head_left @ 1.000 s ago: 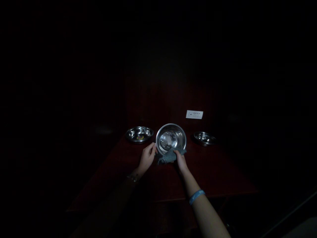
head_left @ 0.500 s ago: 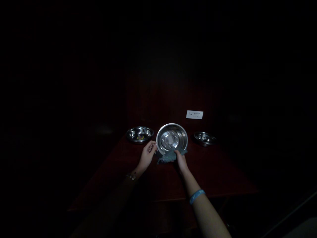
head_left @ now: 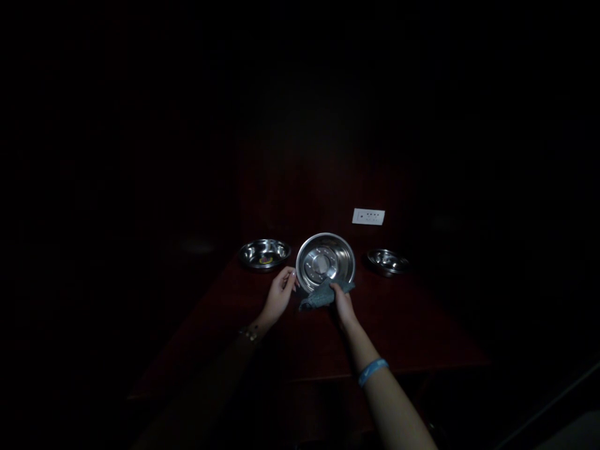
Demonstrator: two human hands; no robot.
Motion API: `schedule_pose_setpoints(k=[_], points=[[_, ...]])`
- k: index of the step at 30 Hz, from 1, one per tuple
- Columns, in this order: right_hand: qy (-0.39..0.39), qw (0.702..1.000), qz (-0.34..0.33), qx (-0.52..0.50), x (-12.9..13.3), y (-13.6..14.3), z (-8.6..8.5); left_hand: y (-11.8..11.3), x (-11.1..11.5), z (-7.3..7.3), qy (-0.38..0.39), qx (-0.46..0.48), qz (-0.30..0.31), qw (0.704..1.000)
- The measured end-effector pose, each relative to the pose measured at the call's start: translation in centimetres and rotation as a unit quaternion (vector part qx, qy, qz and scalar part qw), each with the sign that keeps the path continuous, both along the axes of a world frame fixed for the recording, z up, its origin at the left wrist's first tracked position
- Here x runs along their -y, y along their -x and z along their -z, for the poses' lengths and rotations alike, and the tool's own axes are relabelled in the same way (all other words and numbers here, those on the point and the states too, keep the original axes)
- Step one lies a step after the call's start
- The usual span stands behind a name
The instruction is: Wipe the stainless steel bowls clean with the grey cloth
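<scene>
A shiny steel bowl (head_left: 344,265) is tilted up off the table, its inside facing me. My right hand (head_left: 344,305) grips its lower rim through a grey-green cloth (head_left: 321,296), thumb on the inner side and the other fingers hidden behind. My left hand (head_left: 280,294) is closed at the bowl's left edge, its thumb and curled fingertips meeting the rim; darkness makes the exact contact hard to see.
On the dark red table (head_left: 375,340), another steel bowl (head_left: 265,255) with a coloured label inside stands at the back left. A smaller steel bowl (head_left: 387,262) stands at the back right. A white socket panel (head_left: 368,217) is on the wall behind. The surroundings are very dark.
The bowl has turned very slightly in my hands, and my left thumb has shifted a little at the rim. The cloth has moved slightly to the right.
</scene>
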State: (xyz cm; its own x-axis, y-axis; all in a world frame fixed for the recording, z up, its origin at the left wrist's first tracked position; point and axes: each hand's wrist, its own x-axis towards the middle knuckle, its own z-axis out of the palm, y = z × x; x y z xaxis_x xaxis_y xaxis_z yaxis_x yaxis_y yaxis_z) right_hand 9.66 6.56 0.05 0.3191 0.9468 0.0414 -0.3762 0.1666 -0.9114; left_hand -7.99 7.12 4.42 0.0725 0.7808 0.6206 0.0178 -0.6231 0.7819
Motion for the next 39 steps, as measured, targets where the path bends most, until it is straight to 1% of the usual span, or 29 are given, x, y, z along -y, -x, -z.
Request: schedule_pose_setpoints(k=[4, 9, 16, 20, 28, 34, 39], points=[[0.031, 0.999, -0.012, -0.02, -0.09, -0.07, -0.06, -0.06, -0.09, 0.18, 0.001, 0.002, -0.012, 1.0], [0.023, 0.999, -0.003, -0.023, -0.14, -0.06, -0.27, -0.04, -0.05, 0.22, 0.005, 0.002, -0.027, 1.0], [0.034, 0.999, -0.006, 0.003, 0.29, 0.06, -0.54, 0.03, -0.17, 0.38, 0.006, 0.019, -0.025, 0.999], [0.026, 1.0, -0.008, 0.015, 0.2, 0.01, -0.31, 0.1, -0.21, 0.39, 0.011, 0.024, -0.023, 0.999], [0.019, 1.0, -0.011, 0.016, -0.19, -0.1, 0.22, 0.24, 0.08, -0.11, 0.02, 0.027, -0.007, 0.999], [0.024, 0.999, -0.014, 0.019, -0.27, -0.19, 0.17, 0.33, -0.22, 0.27, 0.014, 0.022, -0.014, 1.0], [0.028, 0.999, -0.003, 0.021, -0.15, -0.06, 0.07, 0.42, -0.38, 0.5, 0.004, 0.016, -0.022, 1.0]])
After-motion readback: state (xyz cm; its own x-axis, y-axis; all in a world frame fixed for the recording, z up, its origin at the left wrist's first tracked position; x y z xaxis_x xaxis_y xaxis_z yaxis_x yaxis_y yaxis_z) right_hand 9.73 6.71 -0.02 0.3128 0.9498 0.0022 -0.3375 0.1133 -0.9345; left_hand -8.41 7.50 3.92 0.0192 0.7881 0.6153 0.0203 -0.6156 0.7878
